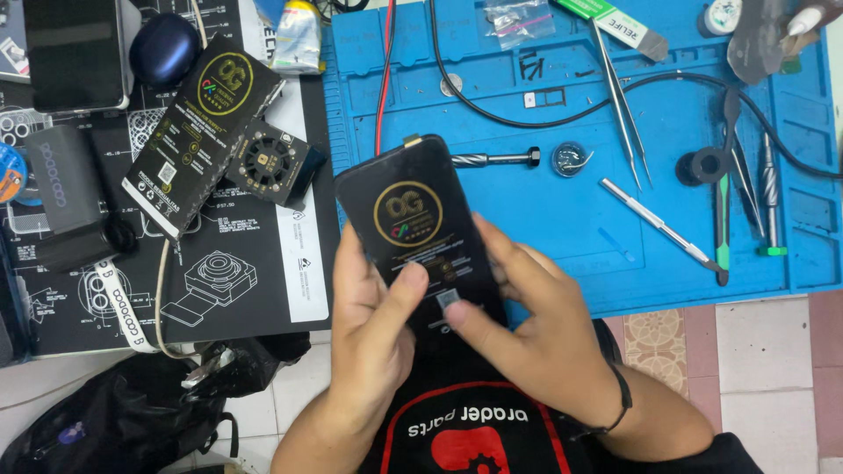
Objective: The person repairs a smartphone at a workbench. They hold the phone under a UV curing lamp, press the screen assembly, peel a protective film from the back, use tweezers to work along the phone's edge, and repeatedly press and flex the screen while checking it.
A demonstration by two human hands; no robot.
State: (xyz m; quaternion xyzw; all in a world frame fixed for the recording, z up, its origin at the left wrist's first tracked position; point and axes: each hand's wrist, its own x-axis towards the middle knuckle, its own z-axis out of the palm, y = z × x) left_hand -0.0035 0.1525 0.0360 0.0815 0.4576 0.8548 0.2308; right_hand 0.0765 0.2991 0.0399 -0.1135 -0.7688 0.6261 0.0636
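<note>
Both hands, left hand and right hand, grip 1 black packet over, seemingly, the blue mat's near edge.

Flat black packet with gold round emblem held over blue mat, matching black packet lying left, dark phone screen top-left corner
</note>
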